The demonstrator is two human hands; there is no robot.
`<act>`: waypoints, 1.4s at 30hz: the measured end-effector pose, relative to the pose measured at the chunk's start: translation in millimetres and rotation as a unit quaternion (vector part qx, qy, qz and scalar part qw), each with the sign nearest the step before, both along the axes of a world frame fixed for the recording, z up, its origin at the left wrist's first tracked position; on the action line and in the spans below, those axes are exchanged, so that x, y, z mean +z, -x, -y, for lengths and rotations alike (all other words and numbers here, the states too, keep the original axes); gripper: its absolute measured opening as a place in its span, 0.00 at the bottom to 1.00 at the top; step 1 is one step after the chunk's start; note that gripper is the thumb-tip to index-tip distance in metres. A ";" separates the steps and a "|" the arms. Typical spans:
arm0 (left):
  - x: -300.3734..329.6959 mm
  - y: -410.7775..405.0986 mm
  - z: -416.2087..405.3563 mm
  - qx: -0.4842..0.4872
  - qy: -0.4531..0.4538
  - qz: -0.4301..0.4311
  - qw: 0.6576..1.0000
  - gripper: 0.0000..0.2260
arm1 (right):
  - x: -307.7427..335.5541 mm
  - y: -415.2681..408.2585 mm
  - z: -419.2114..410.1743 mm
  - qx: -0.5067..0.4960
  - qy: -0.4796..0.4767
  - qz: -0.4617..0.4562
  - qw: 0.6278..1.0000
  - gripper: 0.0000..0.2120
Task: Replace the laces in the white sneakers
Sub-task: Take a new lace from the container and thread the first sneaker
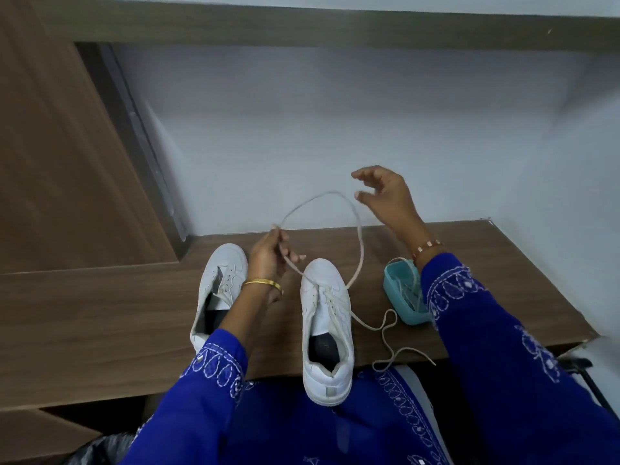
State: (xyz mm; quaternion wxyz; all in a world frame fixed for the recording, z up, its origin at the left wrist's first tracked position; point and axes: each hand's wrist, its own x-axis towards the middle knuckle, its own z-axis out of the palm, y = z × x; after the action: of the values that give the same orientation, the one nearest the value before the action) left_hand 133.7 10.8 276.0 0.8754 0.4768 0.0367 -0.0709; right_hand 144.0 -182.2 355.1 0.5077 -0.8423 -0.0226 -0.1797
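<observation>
Here, counting two white sneakers [327, 325] on the desk [100, 307], one heel overhanging the edge; left hand [268, 260] pinching a lace [335, 196], right hand [385, 193] spreading wide above.

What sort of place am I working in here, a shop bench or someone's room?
Most likely an indoor room, home or office, not a shop. The person sits at a wood-laminate desk set against a plain white wall, with a matching wood panel on the left. No tools or shop fittings show.
</observation>
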 end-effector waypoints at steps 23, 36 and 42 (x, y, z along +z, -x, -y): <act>29.5 -6.7 -27.5 0.076 -0.029 0.020 0.996 0.16 | -35.4 21.9 6.1 0.003 -0.077 -0.259 0.963 0.14; 125.7 -20.5 0.7 0.030 -0.068 0.141 0.987 0.13 | 84.7 15.9 -19.2 0.100 -0.115 -0.106 0.983 0.06; 141.4 -27.6 4.7 0.004 -0.114 0.169 0.979 0.13 | 72.7 15.0 -15.0 0.038 -0.089 -0.109 0.989 0.08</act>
State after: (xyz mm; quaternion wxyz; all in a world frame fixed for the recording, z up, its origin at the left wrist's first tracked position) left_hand 161.3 6.2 417.4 0.8092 0.5782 -0.1019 0.0193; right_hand 129.0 -167.2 427.7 0.5869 -0.8066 0.0167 -0.0690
